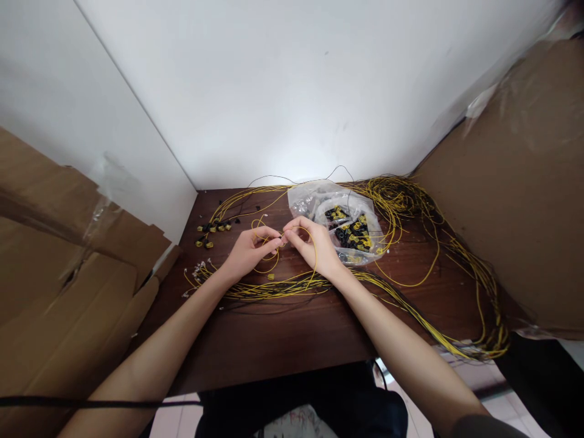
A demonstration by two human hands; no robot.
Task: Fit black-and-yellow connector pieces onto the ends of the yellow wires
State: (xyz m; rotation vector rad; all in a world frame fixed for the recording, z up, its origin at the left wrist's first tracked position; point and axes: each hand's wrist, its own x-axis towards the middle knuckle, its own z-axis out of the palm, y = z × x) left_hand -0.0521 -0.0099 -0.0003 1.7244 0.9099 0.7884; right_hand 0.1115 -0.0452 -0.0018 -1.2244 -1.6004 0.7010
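My left hand (254,248) and my right hand (316,244) meet over the middle of the table, thumbs and forefingers pinched close together. Between them runs a thin yellow wire (316,255), looping around both sides of the fingers. A small dark bit shows at the fingertips, too small to name. Just behind my right hand lies a clear plastic bag (296,196) of small black and yellow plastic parts (353,231). Below my wrists stretches a bundle of yellow and black wires (269,289), with white connector ends (199,272) at its left.
Wires with yellow-and-black ends (214,227) lie at the back left. A coiled heap of wires (395,193) sits at the back right, and strands hang over the table's right front edge. Cardboard (515,182) stands at right, more cardboard (68,304) at left, with a white wall (292,91) behind.
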